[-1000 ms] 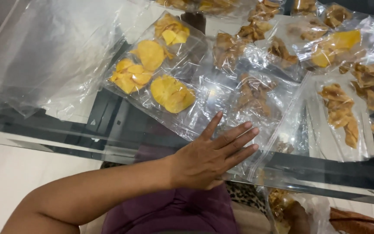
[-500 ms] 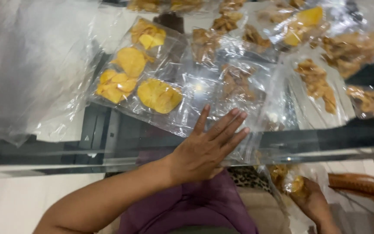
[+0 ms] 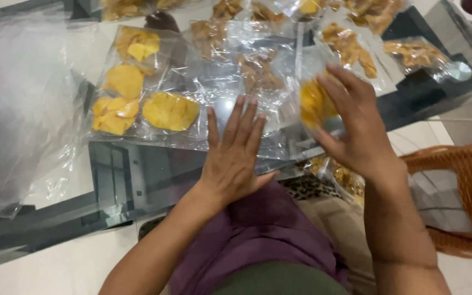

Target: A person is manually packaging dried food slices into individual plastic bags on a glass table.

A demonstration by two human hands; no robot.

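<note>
The left hand (image 3: 235, 158) is lying flat, fingers spread, pinning a clear bag (image 3: 258, 82) to the glass counter (image 3: 137, 175). The right hand (image 3: 356, 128), its grip closing on yellow chips (image 3: 315, 104), is bringing them over; filling looks underway, and next the bag mouth needs opening.

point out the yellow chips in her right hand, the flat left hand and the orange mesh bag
yellow chips (image 3: 313, 102): head view, on the chips' bare left side, clear of the fingers
left hand (image 3: 230, 161): head view, on the back of the hand
orange mesh bag (image 3: 468, 175): head view, on its netted side
</note>
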